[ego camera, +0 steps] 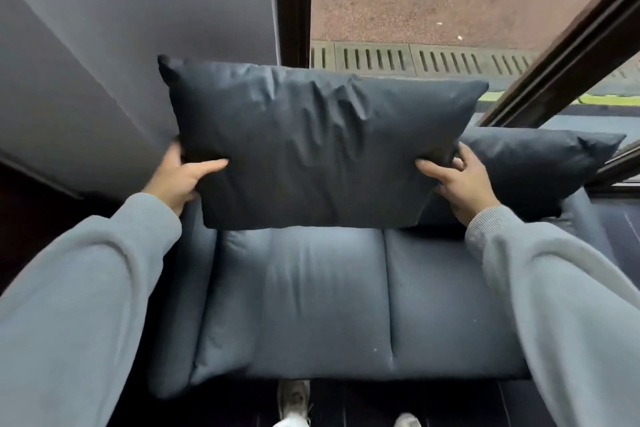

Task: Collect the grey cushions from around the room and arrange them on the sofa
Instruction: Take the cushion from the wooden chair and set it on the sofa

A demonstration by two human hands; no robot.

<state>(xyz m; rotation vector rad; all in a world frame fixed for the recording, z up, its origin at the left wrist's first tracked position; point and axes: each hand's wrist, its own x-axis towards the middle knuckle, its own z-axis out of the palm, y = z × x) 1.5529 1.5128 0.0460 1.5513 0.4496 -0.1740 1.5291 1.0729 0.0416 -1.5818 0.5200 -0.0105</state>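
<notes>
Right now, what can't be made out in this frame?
Head view only:
- Sofa backrest: hidden behind the held cushion.
- Second cushion: its left part is covered by the held cushion and right hand.
- Left hand fingers: mostly behind the held cushion.
- Rest of the room, and any other cushions: out of frame.

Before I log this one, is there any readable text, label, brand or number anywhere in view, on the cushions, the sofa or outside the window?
None: no readable text anywhere in the head view.
Dark grey rectangular fabric cushion held by the left hand and right hand: no tag or label showing.
Second dark grey cushion behind it: plain.
Grey padded sofa: no label visible.
Slotted drain grate outside: no markings.
</notes>
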